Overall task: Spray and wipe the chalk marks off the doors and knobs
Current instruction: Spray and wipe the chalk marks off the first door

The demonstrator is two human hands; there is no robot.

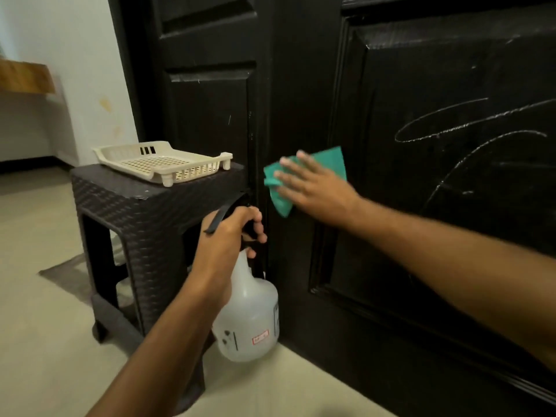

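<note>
A black panelled door (301, 85) fills the right half of the view, with white chalk marks (451, 127) looping across its sunken panel. My right hand (313, 188) presses a green cloth (331, 161) flat against the door's left stile, fingers straight and spread. My left hand (228, 236) grips the black trigger head of a translucent white spray bottle (249, 314), which hangs low beside the door just above the floor. A second black door (210, 100) stands to the left. No knob shows.
A dark woven stool (135, 212) stands left of the doors, carrying a cream perforated plastic tray (162, 164). Beige floor (45, 326) spreads in front. A white wall (75, 55) and a wooden ledge (24, 76) lie at far left.
</note>
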